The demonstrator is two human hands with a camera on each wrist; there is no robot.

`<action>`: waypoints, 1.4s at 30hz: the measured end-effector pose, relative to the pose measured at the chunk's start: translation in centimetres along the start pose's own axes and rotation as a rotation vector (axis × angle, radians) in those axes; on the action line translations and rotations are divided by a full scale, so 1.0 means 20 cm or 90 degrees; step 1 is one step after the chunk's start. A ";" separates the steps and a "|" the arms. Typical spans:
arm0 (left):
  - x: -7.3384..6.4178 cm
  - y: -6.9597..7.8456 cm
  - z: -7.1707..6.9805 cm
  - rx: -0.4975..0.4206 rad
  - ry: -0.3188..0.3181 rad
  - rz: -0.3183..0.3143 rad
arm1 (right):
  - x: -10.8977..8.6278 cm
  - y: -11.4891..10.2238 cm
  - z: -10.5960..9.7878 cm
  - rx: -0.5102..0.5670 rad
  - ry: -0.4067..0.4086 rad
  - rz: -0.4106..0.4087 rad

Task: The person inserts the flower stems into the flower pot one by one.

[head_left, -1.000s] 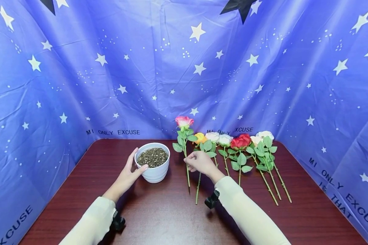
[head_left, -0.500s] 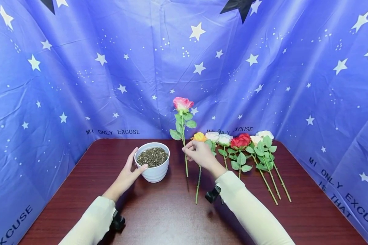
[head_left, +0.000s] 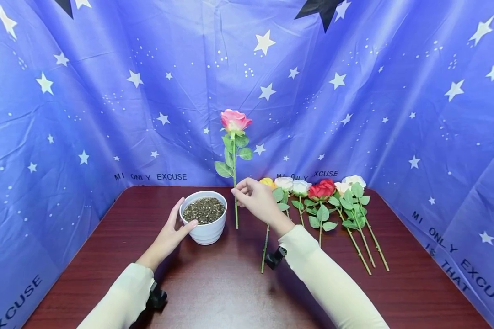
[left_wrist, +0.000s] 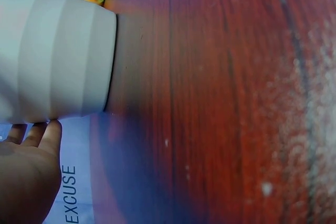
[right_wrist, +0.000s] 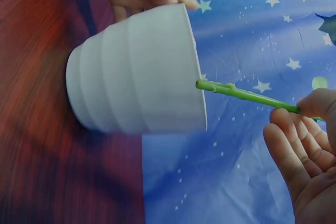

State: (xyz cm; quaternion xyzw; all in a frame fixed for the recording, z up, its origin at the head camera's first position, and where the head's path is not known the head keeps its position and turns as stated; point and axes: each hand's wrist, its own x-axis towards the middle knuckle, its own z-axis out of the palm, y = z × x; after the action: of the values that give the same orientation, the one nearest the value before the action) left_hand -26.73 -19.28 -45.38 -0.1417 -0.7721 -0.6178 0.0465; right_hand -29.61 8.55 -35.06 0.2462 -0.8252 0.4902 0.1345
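The pink rose is held almost upright, bloom at the top, just to the right of the pot. Its stem is pinched below the leaves between the thumb and fingers of the right hand. In the right wrist view, the cut end is seen raised off the table at about the height of the pot's rim, and in the head view a gap is left between stem and pot. The pot, white and ridged, is stood upright on the table and filled nearly to the rim with dark, flecked soil. Its left side is touched by the left hand, which is spread, the thumb set at the near side by the rim and the fingers laid along the outer wall. To the right, a row of roses is laid on the table with blooms toward the back: a yellow rose, partly hidden by the right hand, then two white roses, a red rose, and a cluster of pale roses with stems slanted toward the front right. Cream sleeves are worn on both arms, with a black camera strapped at each wrist. The reddish-brown table is enclosed by a blue cloth printed with stars and lettering.
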 end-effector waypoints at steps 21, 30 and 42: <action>0.00 0.01 -0.01 0.006 0.003 -0.007 | 0.18 -0.15 0.18 -0.032 0.058 -0.171; -0.01 0.01 0.00 0.000 0.005 0.003 | 0.21 -0.13 0.23 -0.060 0.056 -0.158; 0.00 0.00 0.00 -0.010 -0.002 0.001 | 0.23 -0.09 0.32 -0.096 0.032 -0.181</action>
State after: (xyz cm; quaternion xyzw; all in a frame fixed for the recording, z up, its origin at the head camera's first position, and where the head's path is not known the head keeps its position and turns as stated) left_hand -26.76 -19.26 -45.47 -0.1439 -0.7671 -0.6236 0.0446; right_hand -32.47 1.02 -34.62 0.3375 -0.8126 0.4091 0.2416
